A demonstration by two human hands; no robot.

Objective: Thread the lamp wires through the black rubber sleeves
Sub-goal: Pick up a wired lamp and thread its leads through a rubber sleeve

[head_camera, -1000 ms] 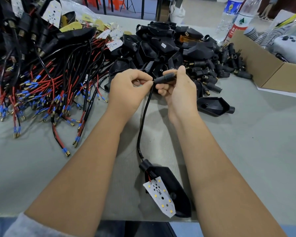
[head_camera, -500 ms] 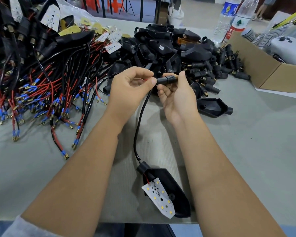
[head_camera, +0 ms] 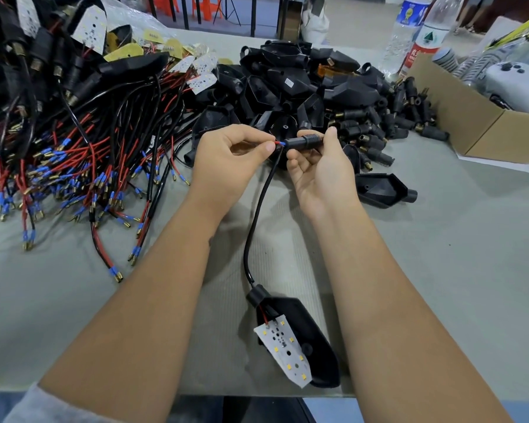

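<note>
A heap of red and black wires [head_camera: 83, 166] with blue crimped tips sprawls over the left of the grey worktop [head_camera: 440, 270], finished lamp heads stacked at its far edge. Beside it, the left hand [head_camera: 229, 160] holds a narrow grip, thumb and forefinger pinching the red lamp wire [head_camera: 276, 143] just behind its blue tip. Half a second earlier that tip was hidden against the sleeve; now a short stretch of red and blue shows between the two hands, the tip right at the mouth of the black rubber sleeve [head_camera: 304, 142]. That suggests the wire is being lined up for another push, so this threading looks unfinished. The right hand [head_camera: 321, 169] pinches the sleeve level between thumb and fingertips, palm turned up. From the hands, the black cable [head_camera: 258, 215] curves down to the lamp housing [head_camera: 300, 340], which lies on the worktop's near edge with its white LED board [head_camera: 284, 352] facing up. Behind the hands rises a pile of empty black housings [head_camera: 297, 83]; loose sleeves [head_camera: 388, 123] are scattered to its right, and one single housing [head_camera: 382, 189] lies just beside the right hand. Further right stand a cardboard box [head_camera: 471, 123] and two water bottles [head_camera: 416, 35]. Nothing blocks the hands, though the second wire's position cannot be made out.
</note>
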